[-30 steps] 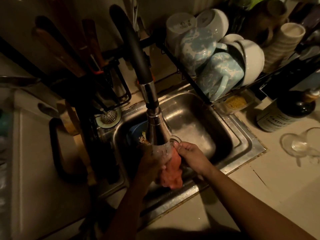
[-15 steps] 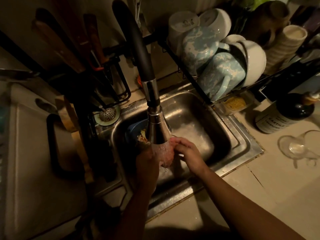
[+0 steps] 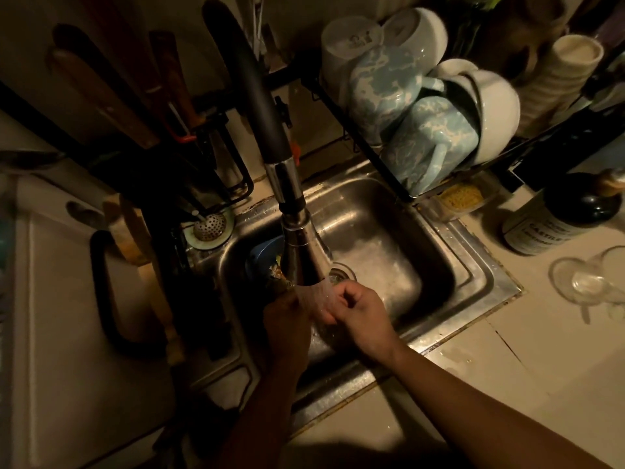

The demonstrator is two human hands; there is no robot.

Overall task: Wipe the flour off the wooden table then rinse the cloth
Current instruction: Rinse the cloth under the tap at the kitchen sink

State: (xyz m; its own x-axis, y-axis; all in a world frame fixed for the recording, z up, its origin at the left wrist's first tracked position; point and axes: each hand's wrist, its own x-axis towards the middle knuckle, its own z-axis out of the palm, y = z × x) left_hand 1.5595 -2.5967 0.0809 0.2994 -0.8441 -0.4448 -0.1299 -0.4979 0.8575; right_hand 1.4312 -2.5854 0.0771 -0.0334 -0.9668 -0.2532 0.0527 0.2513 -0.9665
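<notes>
Since a second ago, the cloth [image 3: 321,308] has been bunched under the faucet [image 3: 302,255] stream, clamped between left hand [image 3: 287,328] and right hand [image 3: 363,314] for rinsing.

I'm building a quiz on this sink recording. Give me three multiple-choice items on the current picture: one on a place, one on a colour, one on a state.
1. Where are both hands?
A. Under the tap, over the sink
B. On the dish rack
C. On the counter by the bottle

2. What colour are the two marbled mugs in the rack?
A. Red
B. Pale blue and white
C. Black

3. What is the tap doing?
A. Off
B. Running
C. Lying detached in the sink

Answers:
1. A: the left hand and right hand meet just below the tap, above the sink.
2. B: the mugs show pale blue mottled with white.
3. B: water streams from the spout onto the hands.
</notes>
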